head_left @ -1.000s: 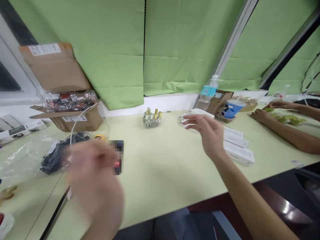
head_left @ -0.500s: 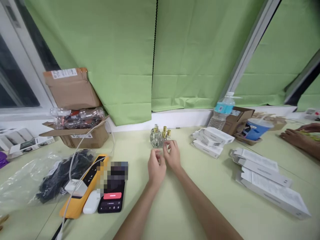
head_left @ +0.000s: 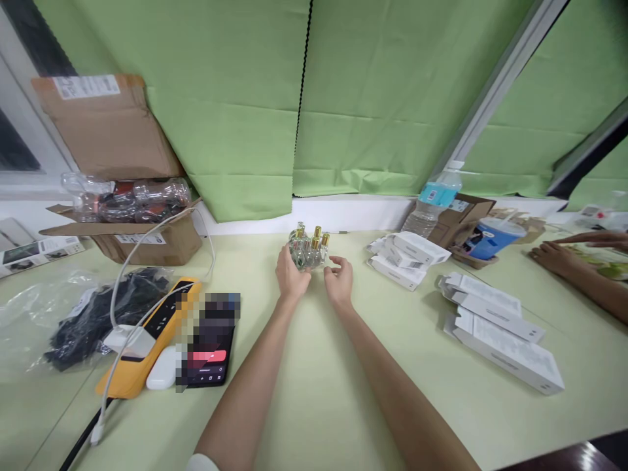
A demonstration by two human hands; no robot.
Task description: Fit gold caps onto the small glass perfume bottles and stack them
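At twelve o'clock, glass bottles (head_left: 314, 257) are clustered upright on the counter (head_left: 314, 373), none visibly lifted, flanked by the half-curled left hand (head_left: 292, 279) at eight and right hand (head_left: 339, 281) at four; any grip cannot be told.

No wording is legible: print blurs on the cardboard flap's (head_left: 105, 134) white label (head_left: 87, 86) at ten o'clock, the bottle's (head_left: 419, 224) blue label (head_left: 438, 194) toward two, white cartons (head_left: 510, 350) at four, and phone (head_left: 210, 356) near eight.
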